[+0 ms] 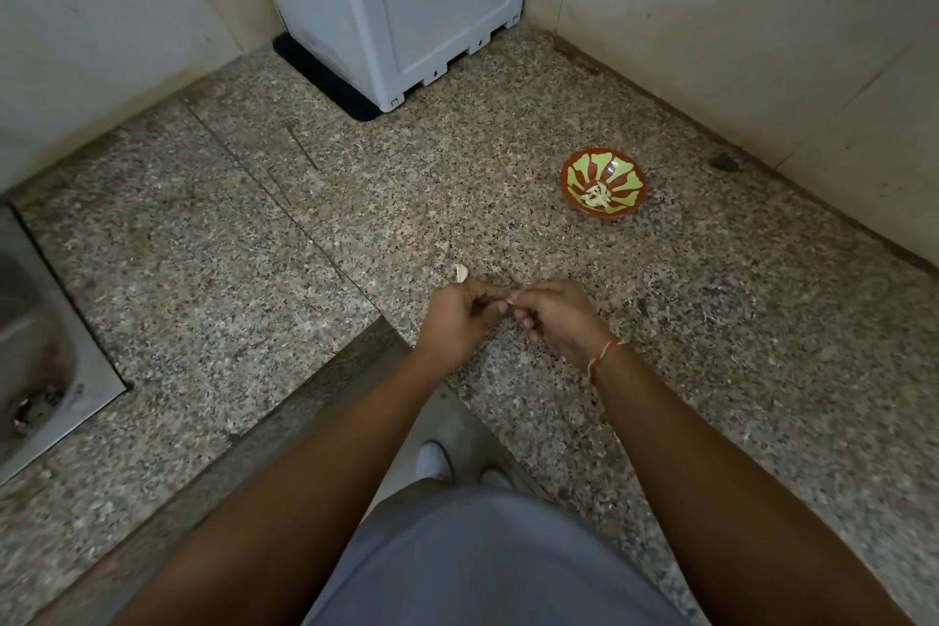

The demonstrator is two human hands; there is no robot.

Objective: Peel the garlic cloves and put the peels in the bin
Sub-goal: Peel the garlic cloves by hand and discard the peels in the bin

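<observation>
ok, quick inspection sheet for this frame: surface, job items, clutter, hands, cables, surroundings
Surface: speckled granite counter, L-shaped, stained in places.
Job's things: small pale garlic clove pinched between both hands; red-and-green bowl ahead on the right, holding pale pieces; no bin in view.
Clutter: a pale scrap on the counter just beyond the hands; small flecks nearby.
Hands: left hand and right hand meet fingertip to fingertip, fingers curled on the clove; red thread on right wrist.
Cables: nothing seen.
Surroundings: grey plastic box in the far corner; steel sink at left; pale walls.
</observation>
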